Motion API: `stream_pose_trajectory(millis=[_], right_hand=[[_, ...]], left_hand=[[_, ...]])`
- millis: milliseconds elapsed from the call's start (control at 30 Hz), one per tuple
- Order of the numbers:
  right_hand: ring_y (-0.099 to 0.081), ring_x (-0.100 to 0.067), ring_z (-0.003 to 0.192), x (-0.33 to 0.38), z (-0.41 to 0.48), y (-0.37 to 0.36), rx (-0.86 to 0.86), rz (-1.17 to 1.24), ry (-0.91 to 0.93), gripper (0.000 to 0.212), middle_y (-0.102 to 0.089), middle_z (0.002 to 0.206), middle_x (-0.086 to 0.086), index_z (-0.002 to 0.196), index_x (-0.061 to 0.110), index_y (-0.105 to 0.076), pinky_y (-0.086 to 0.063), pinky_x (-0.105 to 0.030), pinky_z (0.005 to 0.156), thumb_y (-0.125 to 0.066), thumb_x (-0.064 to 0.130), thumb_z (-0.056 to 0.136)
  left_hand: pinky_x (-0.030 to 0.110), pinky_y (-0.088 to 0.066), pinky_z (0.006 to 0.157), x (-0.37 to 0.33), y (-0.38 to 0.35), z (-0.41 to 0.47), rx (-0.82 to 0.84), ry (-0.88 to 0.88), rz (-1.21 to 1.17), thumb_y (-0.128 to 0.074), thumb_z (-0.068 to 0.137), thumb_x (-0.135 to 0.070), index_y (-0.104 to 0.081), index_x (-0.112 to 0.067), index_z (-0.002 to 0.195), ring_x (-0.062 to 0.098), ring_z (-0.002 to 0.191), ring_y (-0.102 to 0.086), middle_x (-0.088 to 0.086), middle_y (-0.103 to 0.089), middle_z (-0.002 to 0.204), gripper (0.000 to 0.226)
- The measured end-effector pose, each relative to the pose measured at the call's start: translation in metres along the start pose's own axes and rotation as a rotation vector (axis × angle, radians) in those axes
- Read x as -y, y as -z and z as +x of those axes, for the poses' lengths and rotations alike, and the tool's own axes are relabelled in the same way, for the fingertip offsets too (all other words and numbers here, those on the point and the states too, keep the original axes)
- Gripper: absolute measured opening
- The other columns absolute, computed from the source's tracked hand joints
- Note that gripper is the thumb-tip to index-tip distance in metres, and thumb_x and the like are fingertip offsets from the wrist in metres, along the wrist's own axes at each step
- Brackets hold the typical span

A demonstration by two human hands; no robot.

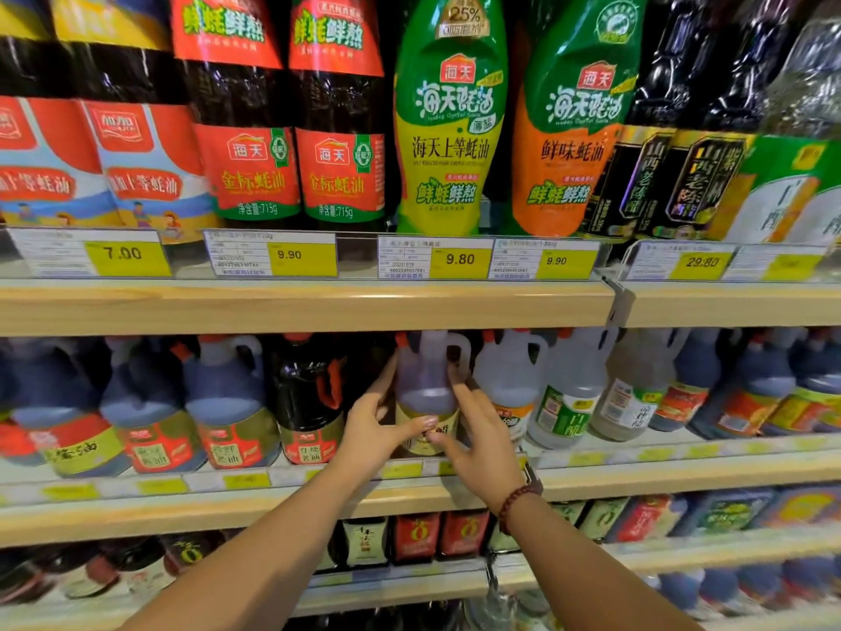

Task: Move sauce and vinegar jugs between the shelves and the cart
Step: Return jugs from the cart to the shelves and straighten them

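A dark vinegar jug (425, 380) with a clear handle, an orange cap and a pale yellow label stands on the middle shelf (273, 505), among other jugs. My left hand (377, 423) holds its left side, thumb across the label. My right hand (471, 437) holds its right side, fingers round the body and thumb near the label. Both arms reach up from the bottom of the head view. A bead bracelet is on my right wrist. No cart is in view.
Dark soy jugs (227, 403) stand left of the held jug, clear white-vinegar jugs (569, 393) right. The upper shelf (318, 307) carries oyster sauce bottles (448, 129) and yellow price tags. Lower shelves hold small dark bottles (416, 537).
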State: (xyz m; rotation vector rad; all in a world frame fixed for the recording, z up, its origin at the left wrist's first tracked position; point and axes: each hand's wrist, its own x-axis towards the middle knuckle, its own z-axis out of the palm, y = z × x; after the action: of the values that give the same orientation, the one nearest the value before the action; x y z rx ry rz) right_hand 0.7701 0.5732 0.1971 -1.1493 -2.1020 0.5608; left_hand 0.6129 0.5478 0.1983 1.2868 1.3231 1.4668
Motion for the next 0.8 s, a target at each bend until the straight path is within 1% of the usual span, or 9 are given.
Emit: stream_pose_trajectory(millis=[67,100,167,233,367,433,533,667,800], right_hand=[[-0.043,-0.015,0.123,0.003,0.001,0.005,-0.031,-0.018,-0.011,0.065,-0.047,0.131,-0.003,0.14,0.014,-0.038,-0.034,-0.018,0.101,-0.069,0.03,0.084],[-0.048,-0.016,0.118,0.004,0.002,0.007,-0.064,-0.034,-0.008,0.063,-0.05,0.126,-0.004,0.136,0.013,-0.043,-0.035,-0.016,0.096,-0.07,0.032,0.083],[-0.054,-0.017,0.105,0.009,0.005,0.011,-0.133,-0.054,0.009,0.059,-0.054,0.117,-0.005,0.129,0.012,-0.051,-0.038,-0.015,0.088,-0.072,0.036,0.08],[-0.056,-0.017,0.099,0.015,0.008,0.014,-0.166,-0.047,0.008,0.058,-0.053,0.113,-0.004,0.126,0.014,-0.053,-0.047,-0.021,0.084,-0.072,0.04,0.078],[-0.054,-0.023,0.108,0.018,0.012,0.016,-0.192,-0.098,-0.007,0.058,-0.048,0.12,-0.007,0.127,0.014,-0.052,-0.052,-0.034,0.087,-0.073,0.036,0.078],[-0.052,-0.025,0.115,0.016,0.011,0.015,-0.204,-0.109,-0.007,0.055,-0.046,0.123,-0.009,0.125,0.013,-0.053,-0.051,-0.033,0.089,-0.073,0.034,0.078],[-0.048,-0.025,0.12,0.013,0.012,0.016,-0.216,-0.114,-0.021,0.054,-0.046,0.123,-0.01,0.126,0.013,-0.054,-0.046,-0.03,0.093,-0.073,0.032,0.079],[-0.048,-0.028,0.118,0.008,0.013,0.016,-0.208,-0.123,-0.036,0.05,-0.048,0.118,-0.012,0.12,0.009,-0.058,-0.045,-0.029,0.092,-0.073,0.032,0.079],[-0.05,-0.031,0.118,0.002,0.011,0.011,-0.243,-0.113,-0.01,0.05,-0.049,0.117,-0.014,0.119,0.008,-0.06,-0.042,-0.027,0.093,-0.076,0.031,0.077]], left_hand=[[0.021,-0.048,0.095,-0.005,0.002,-0.001,-0.002,0.015,-0.052,-0.076,0.074,-0.006,-0.039,-0.05,0.127,-0.002,0.115,-0.056,-0.018,-0.056,0.128,0.078],[0.02,-0.049,0.091,-0.006,0.003,0.0,-0.005,0.026,-0.082,-0.075,0.076,-0.006,-0.041,-0.048,0.125,0.002,0.111,-0.059,-0.015,-0.058,0.127,0.073],[0.02,-0.052,0.088,-0.008,0.005,-0.001,-0.014,0.053,-0.13,-0.073,0.078,-0.007,-0.046,-0.047,0.122,0.013,0.109,-0.062,-0.004,-0.062,0.126,0.065],[0.023,-0.052,0.091,-0.009,0.004,-0.001,-0.026,0.063,-0.153,-0.074,0.077,-0.009,-0.05,-0.045,0.119,0.018,0.113,-0.062,0.003,-0.064,0.125,0.061],[0.027,-0.05,0.092,-0.014,-0.006,-0.001,-0.065,0.061,-0.211,-0.073,0.076,-0.003,-0.053,-0.03,0.126,0.01,0.109,-0.059,0.017,-0.058,0.12,0.06],[0.027,-0.053,0.091,-0.014,-0.011,0.002,-0.074,0.053,-0.214,-0.074,0.076,-0.003,-0.054,-0.028,0.126,0.009,0.11,-0.061,0.006,-0.066,0.121,0.059],[0.03,-0.052,0.094,-0.012,-0.016,0.008,-0.077,0.062,-0.199,-0.074,0.075,-0.004,-0.055,-0.033,0.123,0.006,0.112,-0.061,-0.004,-0.065,0.122,0.059],[0.014,-0.054,0.078,-0.011,-0.016,0.011,-0.076,0.077,-0.199,-0.075,0.075,-0.006,-0.053,-0.034,0.124,-0.007,0.102,-0.061,-0.008,-0.065,0.118,0.061],[0.022,-0.053,0.088,-0.01,-0.014,0.012,-0.069,0.098,-0.19,-0.076,0.075,-0.008,-0.053,-0.032,0.128,0.0,0.108,-0.061,-0.009,-0.064,0.122,0.063]])
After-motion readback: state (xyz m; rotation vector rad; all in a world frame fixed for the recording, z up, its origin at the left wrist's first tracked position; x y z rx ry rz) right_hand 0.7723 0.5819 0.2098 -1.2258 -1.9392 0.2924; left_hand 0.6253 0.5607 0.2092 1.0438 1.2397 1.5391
